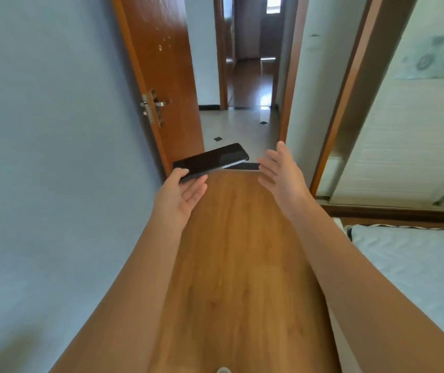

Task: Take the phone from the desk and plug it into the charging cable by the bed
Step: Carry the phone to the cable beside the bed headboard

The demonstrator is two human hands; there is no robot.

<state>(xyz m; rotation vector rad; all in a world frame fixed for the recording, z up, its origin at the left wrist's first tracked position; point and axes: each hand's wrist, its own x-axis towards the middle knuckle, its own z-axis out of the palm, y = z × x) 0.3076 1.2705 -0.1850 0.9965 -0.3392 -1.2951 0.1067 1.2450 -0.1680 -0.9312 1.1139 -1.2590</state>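
A black phone (211,160) with a dark screen is tilted up above the far end of the wooden desk (231,265). My left hand (180,195) grips its near left corner, thumb on top and fingers underneath. My right hand (280,170) hovers just to the right of the phone, fingers spread, palm facing left, touching nothing. The bed (417,265) with a pale sheet lies at the right. No charging cable is visible.
A brown door (161,76) stands open beyond the desk, leading to a tiled hallway (242,127). A blue-grey wall (54,157) runs along the left. A white wardrobe (403,144) stands at the right behind the bed. A small dark strip (245,166) lies at the desk's far edge.
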